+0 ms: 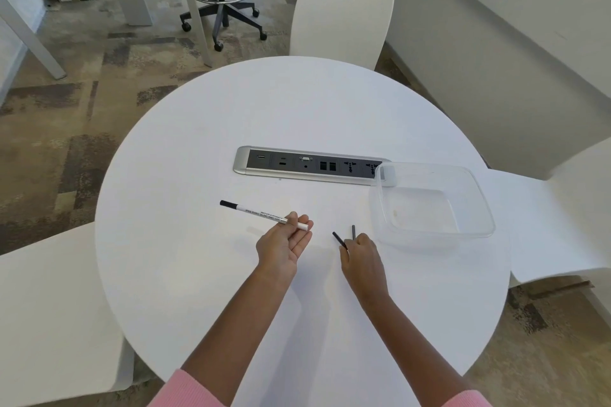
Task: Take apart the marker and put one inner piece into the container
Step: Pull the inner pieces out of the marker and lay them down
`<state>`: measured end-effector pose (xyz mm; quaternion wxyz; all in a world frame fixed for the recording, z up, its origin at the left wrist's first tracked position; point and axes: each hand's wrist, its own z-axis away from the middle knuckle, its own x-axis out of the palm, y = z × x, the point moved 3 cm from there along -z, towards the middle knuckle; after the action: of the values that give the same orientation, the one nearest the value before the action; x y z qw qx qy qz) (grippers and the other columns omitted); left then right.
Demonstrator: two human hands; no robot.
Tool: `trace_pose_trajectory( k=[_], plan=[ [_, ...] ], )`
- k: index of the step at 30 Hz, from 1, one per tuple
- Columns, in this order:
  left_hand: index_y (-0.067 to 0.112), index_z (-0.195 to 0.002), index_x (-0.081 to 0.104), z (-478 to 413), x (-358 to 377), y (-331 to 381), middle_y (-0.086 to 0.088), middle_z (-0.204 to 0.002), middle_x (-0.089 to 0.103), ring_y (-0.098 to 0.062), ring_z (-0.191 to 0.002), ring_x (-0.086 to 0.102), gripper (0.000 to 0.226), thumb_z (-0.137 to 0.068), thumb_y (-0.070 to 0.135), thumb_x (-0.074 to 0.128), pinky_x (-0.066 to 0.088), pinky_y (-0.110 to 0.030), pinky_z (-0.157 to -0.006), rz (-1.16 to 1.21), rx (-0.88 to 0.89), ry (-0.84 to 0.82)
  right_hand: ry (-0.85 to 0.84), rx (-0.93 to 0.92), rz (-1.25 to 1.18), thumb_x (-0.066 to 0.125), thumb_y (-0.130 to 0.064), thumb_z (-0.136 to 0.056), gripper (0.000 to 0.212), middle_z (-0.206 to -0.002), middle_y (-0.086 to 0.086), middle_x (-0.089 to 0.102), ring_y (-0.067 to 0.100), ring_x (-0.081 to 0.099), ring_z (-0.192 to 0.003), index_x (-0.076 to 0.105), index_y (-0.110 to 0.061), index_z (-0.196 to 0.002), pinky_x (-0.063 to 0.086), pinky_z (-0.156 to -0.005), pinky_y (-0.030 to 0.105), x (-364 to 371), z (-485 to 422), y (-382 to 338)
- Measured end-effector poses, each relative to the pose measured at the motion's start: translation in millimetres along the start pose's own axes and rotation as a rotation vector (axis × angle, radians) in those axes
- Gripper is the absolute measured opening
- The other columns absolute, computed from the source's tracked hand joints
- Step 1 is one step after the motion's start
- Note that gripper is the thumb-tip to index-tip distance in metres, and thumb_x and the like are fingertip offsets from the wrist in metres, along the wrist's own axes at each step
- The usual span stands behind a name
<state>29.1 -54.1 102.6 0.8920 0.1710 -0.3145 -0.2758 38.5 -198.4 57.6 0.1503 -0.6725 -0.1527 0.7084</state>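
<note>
While two dark inner rods (pixel 340 240) are pinched in the right hand (pixel 360 258), the clear container (pixel 476 205) is found just right of it, up-table.

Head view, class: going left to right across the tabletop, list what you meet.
Marker body → left hand → two dark inner pieces → right hand → clear container.

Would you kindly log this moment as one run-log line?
left hand: holds marker body | right hand: holds two dark inner pieces | container: empty, right of hands | stage: marker apart, piece not placed
</note>
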Motion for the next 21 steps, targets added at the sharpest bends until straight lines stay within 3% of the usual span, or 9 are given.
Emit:
trace_pose_trajectory(
  k=[2, 9, 14, 19, 21],
  plan=[
    [0.001, -0.082, 0.058, 0.2, -0.7, -1.1, -0.012, -0.074, 0.067, -0.023, -0.076, 0.063, 0.006, -0.088, 0.003, 0.057, 0.048, -0.036, -0.085, -0.009, -0.01, 0.006, -0.001, 0.004, 0.007, 0.045, -0.008, -0.091, 0.022, -0.089, 0.024, 0.056, 0.036, 0.055, -0.086, 0.059, 0.007, -0.082, 0.043, -0.064, 0.038, 3.6, 0.4, -0.2],
    [0.002, -0.082, 0.058, -0.2, -4.3, -4.1, -0.013, -0.082, 0.064, -0.023, -0.076, 0.063, 0.007, -0.089, 0.003, 0.056, 0.047, -0.036, -0.085, -0.021, -0.04, 0.009, -0.054, 0.042, 0.046, 0.04, -0.011, -0.093, 0.025, -0.096, 0.023, 0.058, 0.035, 0.055, -0.092, 0.058, 0.005, -0.091, 0.046, -0.073, 0.04, 11.6, 0.4, -0.6],
    [0.002, -0.081, 0.059, -3.3, -8.7, -5.1, -0.006, -0.057, 0.07, -0.021, -0.068, 0.066, 0.007, -0.088, 0.004, 0.058, 0.048, -0.036, -0.085, -0.029, -0.052, 0.01, -0.062, 0.071, 0.024, 0.041, -0.011, -0.092, 0.024, -0.095, 0.024, 0.059, 0.037, 0.056, -0.091, 0.058, 0.006, -0.089, 0.045, -0.073, 0.04, 15.7, -0.1, -0.3],
    [0.002, -0.081, 0.058, -2.4, -9.9, -3.9, -0.01, -0.073, 0.068, -0.02, -0.066, 0.067, 0.008, -0.089, 0.003, 0.056, 0.048, -0.036, -0.087, -0.034, -0.067, -0.017, -0.066, 0.127, -0.056, 0.048, -0.014, -0.09, 0.022, -0.097, 0.022, 0.058, 0.036, 0.056, -0.091, 0.059, 0.005, -0.094, 0.045, -0.075, 0.038, 17.8, -0.7, 0.8],
    [0.002, -0.082, 0.058, -2.5, -10.8, -3.7, -0.011, -0.075, 0.067, -0.021, -0.07, 0.066, 0.009, -0.09, 0.005, 0.055, 0.047, -0.036, -0.086, -0.044, -0.087, -0.035, -0.036, 0.165, -0.178, 0.052, -0.017, -0.088, 0.021, -0.089, 0.017, 0.059, 0.031, 0.057, -0.084, 0.061, 0.001, -0.093, 0.043, -0.071, 0.033, 15.0, -0.9, -2.6]
  ],
)
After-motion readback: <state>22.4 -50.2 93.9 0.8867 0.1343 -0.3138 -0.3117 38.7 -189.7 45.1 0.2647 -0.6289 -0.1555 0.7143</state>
